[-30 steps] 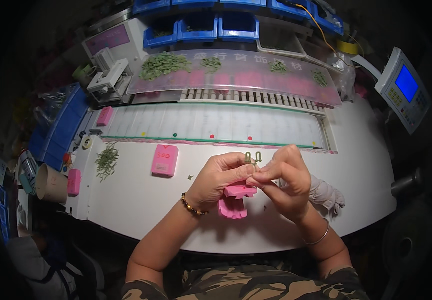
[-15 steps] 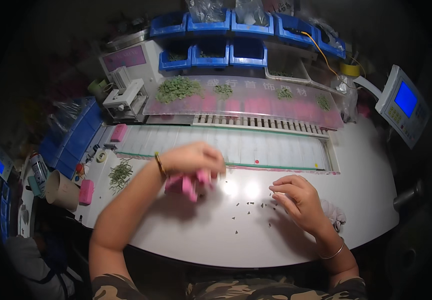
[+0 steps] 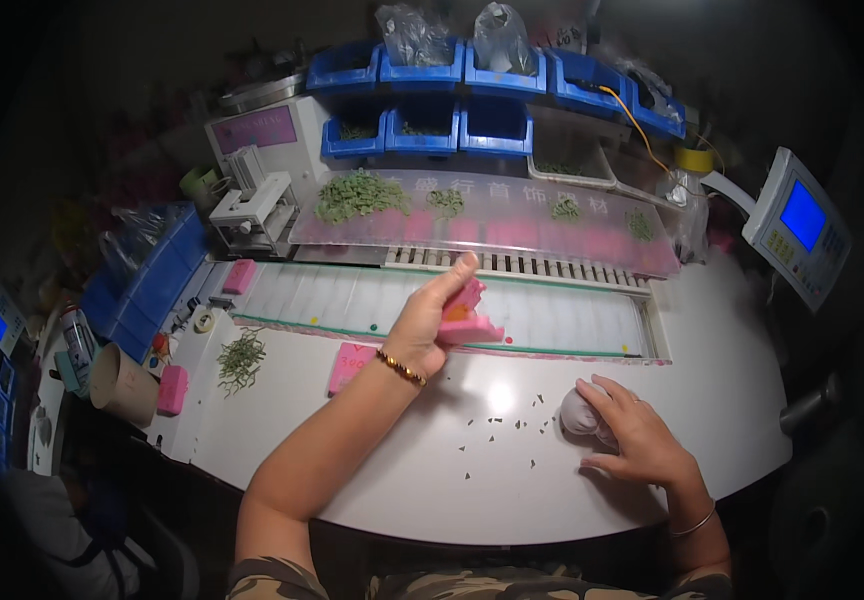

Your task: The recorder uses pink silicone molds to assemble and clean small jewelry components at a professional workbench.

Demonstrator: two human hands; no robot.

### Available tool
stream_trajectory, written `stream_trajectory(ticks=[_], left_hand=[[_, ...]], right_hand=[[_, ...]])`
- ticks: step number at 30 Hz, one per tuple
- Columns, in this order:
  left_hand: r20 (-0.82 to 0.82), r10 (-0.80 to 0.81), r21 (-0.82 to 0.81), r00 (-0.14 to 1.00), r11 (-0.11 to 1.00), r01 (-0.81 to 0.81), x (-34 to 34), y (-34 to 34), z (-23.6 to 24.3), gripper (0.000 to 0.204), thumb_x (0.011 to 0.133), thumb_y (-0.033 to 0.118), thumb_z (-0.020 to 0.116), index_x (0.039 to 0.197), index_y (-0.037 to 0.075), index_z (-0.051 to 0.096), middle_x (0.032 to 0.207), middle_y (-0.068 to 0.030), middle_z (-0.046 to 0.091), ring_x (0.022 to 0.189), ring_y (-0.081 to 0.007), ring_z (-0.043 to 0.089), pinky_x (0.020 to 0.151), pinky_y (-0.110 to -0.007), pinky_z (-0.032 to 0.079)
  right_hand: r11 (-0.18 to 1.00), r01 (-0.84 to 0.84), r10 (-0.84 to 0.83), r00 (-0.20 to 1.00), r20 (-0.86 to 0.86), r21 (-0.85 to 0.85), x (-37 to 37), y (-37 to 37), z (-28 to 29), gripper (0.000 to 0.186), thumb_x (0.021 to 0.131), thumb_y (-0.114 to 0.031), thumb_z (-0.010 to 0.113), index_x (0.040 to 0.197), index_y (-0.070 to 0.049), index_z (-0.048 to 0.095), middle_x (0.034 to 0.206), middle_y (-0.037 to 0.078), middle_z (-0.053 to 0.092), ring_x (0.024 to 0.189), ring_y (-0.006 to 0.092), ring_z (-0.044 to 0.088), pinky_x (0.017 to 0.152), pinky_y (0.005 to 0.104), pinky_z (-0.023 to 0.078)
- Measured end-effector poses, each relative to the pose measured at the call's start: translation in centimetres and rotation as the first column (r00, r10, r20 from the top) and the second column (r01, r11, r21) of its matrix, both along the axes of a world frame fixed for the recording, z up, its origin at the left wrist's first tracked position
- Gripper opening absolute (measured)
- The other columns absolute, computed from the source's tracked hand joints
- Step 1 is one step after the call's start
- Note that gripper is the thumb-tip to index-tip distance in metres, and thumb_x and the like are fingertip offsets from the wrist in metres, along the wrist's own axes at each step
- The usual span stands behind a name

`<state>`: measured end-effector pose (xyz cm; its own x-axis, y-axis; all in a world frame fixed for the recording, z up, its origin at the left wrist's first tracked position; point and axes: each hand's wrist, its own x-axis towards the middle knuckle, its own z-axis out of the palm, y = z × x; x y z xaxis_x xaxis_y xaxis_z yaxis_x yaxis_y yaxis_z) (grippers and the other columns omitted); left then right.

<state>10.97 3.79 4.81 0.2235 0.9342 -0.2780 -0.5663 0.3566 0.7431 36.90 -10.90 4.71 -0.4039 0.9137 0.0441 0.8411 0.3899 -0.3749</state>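
My left hand point(image 3: 422, 320) is raised over the long white glass-covered panel point(image 3: 552, 315), closed on a pink mold point(image 3: 470, 330), whose inner detail is partly hidden by my fingers. My right hand point(image 3: 637, 440) lies on a pale grey cloth bundle point(image 3: 580, 410), fingers curved over it at the right of the white worktop point(image 3: 722, 400). Small dark green flecks point(image 3: 517, 425) are scattered just left of that bundle. Behind my left wrist lies a pink block point(image 3: 350, 365), partly covered, and farther left a loose pile of thin green pieces point(image 3: 240, 362).
Blue bins point(image 3: 417, 135) line the back above a translucent sheet point(image 3: 512, 230) with green piles. A white press point(image 3: 252, 210) and blue tray point(image 3: 137, 280) stand left, beside a beige cup point(image 3: 112, 380). A keypad display point(image 3: 797, 225) juts out right. Someone's dark-and-grey clothing point(image 3: 72, 530) shows lower left.
Both hands have parted. My left hand has lifted the pink mold up and forward; my right hand has taken the cloth bundle leftward. Green flecks now lie on the worktop where none showed earlier.
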Motion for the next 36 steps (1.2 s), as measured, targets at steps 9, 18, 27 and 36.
stream_trajectory(ticks=[9,18,27,36], left_hand=[[-0.028,-0.24,0.092,0.97,0.966,0.242,0.6,-4.2,-3.3,0.025,0.098,0.03,0.047,0.094,0.006,0.052,0.075,-0.0044,0.05,0.055,-0.0126,0.048,0.042,-0.022,0.035],[-0.216,-0.018,0.486,0.976,0.865,0.124,2.6,-6.2,-5.9,0.022,0.098,0.02,0.035,0.101,0.003,0.05,0.076,-0.0056,0.051,0.049,-0.0154,0.046,0.045,-0.03,0.039],[-0.263,-0.034,0.425,0.964,0.893,0.147,0.7,-7.3,-3.2,0.013,0.098,0.019,0.043,0.103,0.008,0.045,0.09,-0.0071,0.055,0.067,-0.01,0.055,0.054,-0.022,0.047],[0.138,-0.054,0.231,0.989,0.973,0.021,-2.1,-5.0,-3.6,0.03,0.1,0.036,0.042,0.102,0.007,0.047,0.093,-0.0094,0.058,0.077,-0.0194,0.063,0.064,-0.04,0.06]], right_hand=[[0.97,-0.119,0.091,0.986,0.138,0.212,0.2,1.3,0.3,0.072,0.07,0.007,0.062,0.139,-0.003,0.043,0.129,0.026,0.054,0.098,0.0383,0.062,0.084,0.0414,0.048],[0.722,-0.256,0.161,0.966,0.203,0.643,-7.0,-0.1,3.2,0.053,0.069,0.004,0.065,0.122,0.0,0.06,0.125,0.026,0.059,0.096,0.0324,0.066,0.077,0.0389,0.054],[0.724,-0.295,0.135,0.947,0.29,0.624,-7.6,-0.8,1.6,0.045,0.074,-0.012,0.063,0.118,-0.008,0.063,0.124,0.016,0.061,0.087,0.0242,0.064,0.075,0.0349,0.051],[0.967,-0.009,-0.095,0.914,0.394,0.254,0.3,0.1,-0.6,0.055,0.071,-0.001,0.065,0.125,-0.004,0.056,0.129,0.018,0.057,0.099,0.0337,0.061,0.083,0.0418,0.048]])
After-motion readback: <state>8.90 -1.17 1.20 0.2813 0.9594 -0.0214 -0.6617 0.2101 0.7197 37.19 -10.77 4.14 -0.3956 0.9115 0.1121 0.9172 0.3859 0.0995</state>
